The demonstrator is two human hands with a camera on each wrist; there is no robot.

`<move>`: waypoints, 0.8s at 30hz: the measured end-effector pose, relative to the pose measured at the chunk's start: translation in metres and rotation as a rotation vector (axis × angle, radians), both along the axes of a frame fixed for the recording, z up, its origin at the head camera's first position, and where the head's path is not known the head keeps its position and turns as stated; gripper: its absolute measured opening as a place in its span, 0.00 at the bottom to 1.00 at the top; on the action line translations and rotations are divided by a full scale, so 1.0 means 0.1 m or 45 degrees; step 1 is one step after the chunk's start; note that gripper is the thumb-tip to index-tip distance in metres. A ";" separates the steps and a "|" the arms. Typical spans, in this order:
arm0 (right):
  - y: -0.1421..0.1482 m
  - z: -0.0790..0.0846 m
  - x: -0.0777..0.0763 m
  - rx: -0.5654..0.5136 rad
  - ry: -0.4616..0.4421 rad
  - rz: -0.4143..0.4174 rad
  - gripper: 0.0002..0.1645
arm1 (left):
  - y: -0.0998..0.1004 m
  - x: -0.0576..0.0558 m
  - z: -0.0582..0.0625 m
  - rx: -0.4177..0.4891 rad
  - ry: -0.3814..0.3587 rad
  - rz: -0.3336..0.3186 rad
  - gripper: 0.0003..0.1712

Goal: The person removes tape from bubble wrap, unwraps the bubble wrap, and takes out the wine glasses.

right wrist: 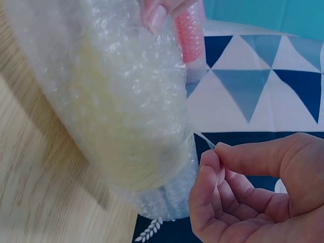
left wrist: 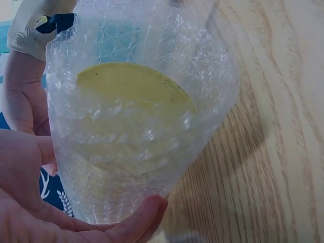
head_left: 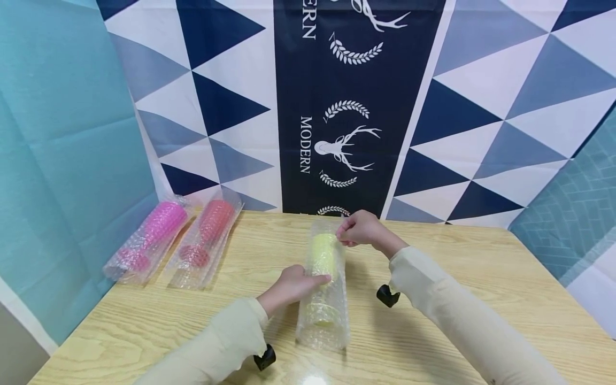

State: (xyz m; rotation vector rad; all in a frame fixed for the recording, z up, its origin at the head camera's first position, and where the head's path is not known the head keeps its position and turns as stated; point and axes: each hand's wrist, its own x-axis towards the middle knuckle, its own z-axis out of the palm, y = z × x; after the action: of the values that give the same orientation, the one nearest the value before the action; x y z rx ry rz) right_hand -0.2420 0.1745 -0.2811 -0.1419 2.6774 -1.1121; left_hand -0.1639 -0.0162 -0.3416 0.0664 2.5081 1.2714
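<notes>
A yellow object with a round end lies inside a clear bubble-wrap sleeve (head_left: 323, 256), near the middle of the wooden table; the wrap blurs its exact kind. My left hand (head_left: 294, 286) grips the wrapped object from its left side, with the thumb across the top. In the left wrist view, the yellow round end (left wrist: 134, 83) shows through the bubble wrap, with fingers around it. At the far end, my right hand (head_left: 360, 229) pinches a thin clear strip (right wrist: 205, 140) between thumb and forefinger at the wrap's edge.
Two more bubble-wrapped objects, one magenta (head_left: 163, 219) and one coral red (head_left: 215, 219), lie side by side at the table's left. A patterned cloth (head_left: 236, 101) hangs behind the wooden table (head_left: 433, 267), and a teal cloth (head_left: 67, 133) hangs on the left.
</notes>
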 end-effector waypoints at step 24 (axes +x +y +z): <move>0.14 0.04 -0.10 0.008 0.034 0.014 0.09 | 0.24 -0.04 -0.07 0.048 0.041 0.024 0.36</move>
State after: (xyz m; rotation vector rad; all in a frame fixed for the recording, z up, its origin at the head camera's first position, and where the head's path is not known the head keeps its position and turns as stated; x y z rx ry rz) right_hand -0.2519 0.1883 -0.2775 -0.1712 2.7001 -1.1062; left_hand -0.1683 0.0077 -0.3489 0.0729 2.5180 1.3350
